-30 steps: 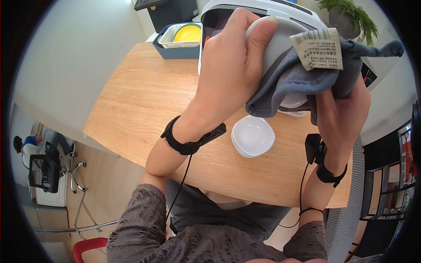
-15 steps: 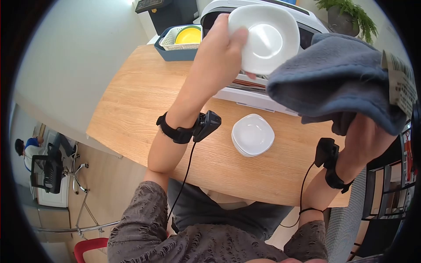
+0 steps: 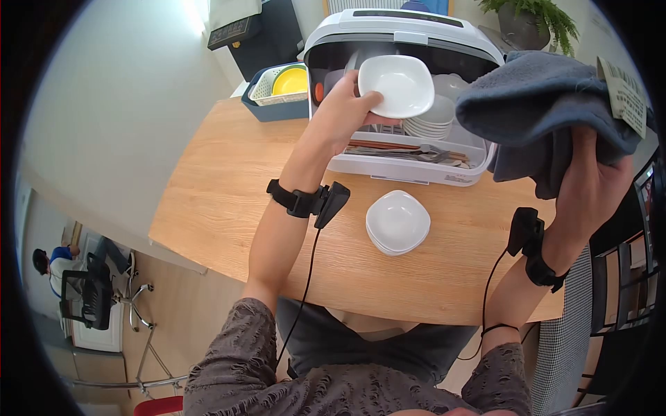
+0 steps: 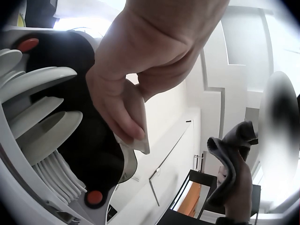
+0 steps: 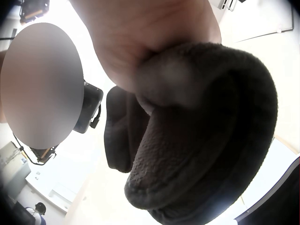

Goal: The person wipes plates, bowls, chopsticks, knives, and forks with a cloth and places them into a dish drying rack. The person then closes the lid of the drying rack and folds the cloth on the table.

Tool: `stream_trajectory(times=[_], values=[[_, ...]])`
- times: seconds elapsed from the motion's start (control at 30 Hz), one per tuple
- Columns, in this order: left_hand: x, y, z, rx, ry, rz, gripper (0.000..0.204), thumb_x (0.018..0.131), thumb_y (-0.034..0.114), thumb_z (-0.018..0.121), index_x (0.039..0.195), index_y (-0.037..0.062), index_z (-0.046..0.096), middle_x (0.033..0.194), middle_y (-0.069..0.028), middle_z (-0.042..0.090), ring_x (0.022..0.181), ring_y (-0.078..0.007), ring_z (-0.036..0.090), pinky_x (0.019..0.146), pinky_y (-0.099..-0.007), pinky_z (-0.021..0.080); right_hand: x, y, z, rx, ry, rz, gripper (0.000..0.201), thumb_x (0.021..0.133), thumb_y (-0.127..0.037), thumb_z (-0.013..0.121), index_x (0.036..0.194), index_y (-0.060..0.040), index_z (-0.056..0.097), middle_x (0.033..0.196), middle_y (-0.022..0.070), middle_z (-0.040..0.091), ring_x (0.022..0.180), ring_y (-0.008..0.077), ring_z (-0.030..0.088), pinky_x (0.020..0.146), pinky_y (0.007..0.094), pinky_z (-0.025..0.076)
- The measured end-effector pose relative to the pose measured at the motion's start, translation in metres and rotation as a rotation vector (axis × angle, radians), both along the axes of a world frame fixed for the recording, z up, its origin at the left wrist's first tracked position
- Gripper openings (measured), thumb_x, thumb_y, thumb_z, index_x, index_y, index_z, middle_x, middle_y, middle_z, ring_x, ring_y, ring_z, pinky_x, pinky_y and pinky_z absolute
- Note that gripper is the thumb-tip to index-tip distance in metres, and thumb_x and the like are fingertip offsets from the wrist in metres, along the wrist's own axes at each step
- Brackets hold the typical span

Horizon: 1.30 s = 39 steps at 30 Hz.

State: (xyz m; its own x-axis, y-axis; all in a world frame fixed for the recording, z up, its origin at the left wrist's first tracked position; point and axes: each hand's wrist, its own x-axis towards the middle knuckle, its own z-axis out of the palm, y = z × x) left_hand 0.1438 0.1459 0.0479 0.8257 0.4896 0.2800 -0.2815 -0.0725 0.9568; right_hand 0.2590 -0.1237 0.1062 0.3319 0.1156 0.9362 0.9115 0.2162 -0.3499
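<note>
My left hand [image 3: 343, 114] pinches a white squarish bowl [image 3: 397, 87] at its left side, thumb on the rim. It holds the bowl in front of the open white dish storage box [image 3: 395, 166], overlapping its inside in the head view. The left wrist view shows the bowl [image 4: 136, 115] edge-on between the fingers. My right hand [image 3: 600, 170] grips a grey-blue cloth towel [image 3: 534, 104] at the right, its fingers mostly hidden by the folds. Similar white bowls [image 3: 397, 222] sit stacked on the table, between the two forearms.
Inside the box stand white dishes [image 3: 427, 128], with cutlery [image 3: 430, 154] in the front tray. A blue bin [image 3: 277, 111] with a white basket and yellow bowl is left of it on the wooden table [image 3: 222, 173]. A potted fern [image 3: 524, 28] stands behind right. Someone sits far left.
The towel first covered the bowl between both hands. It came away to the right with my right hand, while my left hand lowered the bowl slightly toward the box.
</note>
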Motion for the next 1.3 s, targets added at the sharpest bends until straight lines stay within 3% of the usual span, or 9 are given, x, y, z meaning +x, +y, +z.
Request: stream_trajectory(times=[0.1,0.27,0.37,0.47,0.53,0.63,0.83,0.93,1.3], values=[[0.007,0.003,-0.005,-0.075,0.013,0.058,0.045,0.095,0.0,0.053,0.135,-0.0136,0.036,0.127,-0.0231,0.054,0.107,-0.0291,0.065,0.092,-0.0372,0.061,0.001,0.0,0.002,0.018,0.016,0.005,0.022,0.095,-0.01,0.069,0.109,0.0067,0.067,0.104,0.0071,0.07,0.093,0.0112,0.062,0.087,0.0235,0.047],[0.016,0.006,-0.013,-0.201,-0.033,-0.074,0.043,0.097,0.0,0.053,0.134,-0.015,0.037,0.128,-0.0251,0.054,0.11,-0.0319,0.064,0.1,-0.038,0.057,0.0,-0.002,0.007,0.059,0.024,-0.019,0.024,0.095,-0.013,0.069,0.11,0.0061,0.068,0.104,0.0066,0.071,0.093,0.0108,0.063,0.086,0.0233,0.047],[0.025,0.007,-0.021,-0.309,-0.098,-0.152,0.044,0.096,0.0,0.053,0.134,-0.0152,0.037,0.127,-0.0263,0.055,0.107,-0.0334,0.067,0.094,-0.0343,0.059,-0.007,-0.002,0.009,0.067,0.056,-0.003,0.026,0.094,-0.014,0.07,0.111,0.0056,0.068,0.102,0.0062,0.071,0.092,0.0106,0.063,0.085,0.0233,0.047],[0.034,0.001,-0.021,-0.189,-0.198,-0.063,0.042,0.097,0.0,0.053,0.135,-0.0125,0.039,0.128,-0.0237,0.056,0.109,-0.033,0.066,0.096,-0.0347,0.058,0.023,-0.012,-0.003,0.117,0.09,-0.154,0.026,0.093,-0.014,0.071,0.111,0.0044,0.068,0.098,0.0049,0.072,0.089,0.0094,0.064,0.082,0.022,0.048],[0.035,-0.001,-0.012,-0.196,-0.247,-0.075,0.04,0.098,0.001,0.052,0.135,-0.0115,0.04,0.126,-0.0219,0.058,0.111,-0.032,0.065,0.097,-0.0339,0.057,0.022,-0.014,0.0,0.122,0.128,0.064,0.023,0.093,-0.012,0.071,0.109,0.0035,0.069,0.097,0.0043,0.072,0.088,0.008,0.064,0.079,0.0205,0.049],[0.039,-0.001,0.001,-0.161,-0.27,-0.102,0.04,0.097,0.0,0.052,0.134,-0.0121,0.04,0.127,-0.0212,0.057,0.111,-0.0314,0.065,0.096,-0.0351,0.058,0.017,-0.017,0.006,0.11,0.16,0.088,0.02,0.093,-0.012,0.071,0.107,0.0031,0.069,0.094,0.0035,0.072,0.086,0.0073,0.064,0.076,0.0206,0.05],[0.056,-0.002,-0.008,-0.152,-0.063,-0.127,0.048,0.094,-0.004,0.054,0.136,-0.0145,0.036,0.128,-0.0267,0.054,0.107,-0.0336,0.066,0.092,-0.0355,0.06,0.014,-0.017,0.01,0.047,0.167,0.055,0.023,0.092,-0.014,0.073,0.106,0.003,0.069,0.093,0.0042,0.072,0.084,0.0079,0.064,0.075,0.0208,0.051],[0.061,-0.003,-0.016,-0.1,-0.053,-0.128,0.048,0.094,-0.004,0.053,0.137,-0.0149,0.035,0.127,-0.0268,0.054,0.107,-0.0345,0.066,0.09,-0.0347,0.061,0.018,-0.016,0.007,0.071,0.234,0.058,0.024,0.092,-0.015,0.073,0.107,0.0027,0.069,0.094,0.0049,0.072,0.084,0.0085,0.065,0.075,0.0207,0.051],[0.067,-0.003,-0.029,-0.136,0.056,-0.168,0.053,0.094,-0.003,0.054,0.139,-0.0163,0.03,0.126,-0.0331,0.055,0.1,-0.0354,0.07,0.088,-0.0322,0.06,0.02,-0.021,0.003,0.134,0.111,-0.075,0.024,0.092,-0.016,0.073,0.107,0.0019,0.071,0.094,0.0044,0.073,0.084,0.0081,0.065,0.077,0.02,0.049]])
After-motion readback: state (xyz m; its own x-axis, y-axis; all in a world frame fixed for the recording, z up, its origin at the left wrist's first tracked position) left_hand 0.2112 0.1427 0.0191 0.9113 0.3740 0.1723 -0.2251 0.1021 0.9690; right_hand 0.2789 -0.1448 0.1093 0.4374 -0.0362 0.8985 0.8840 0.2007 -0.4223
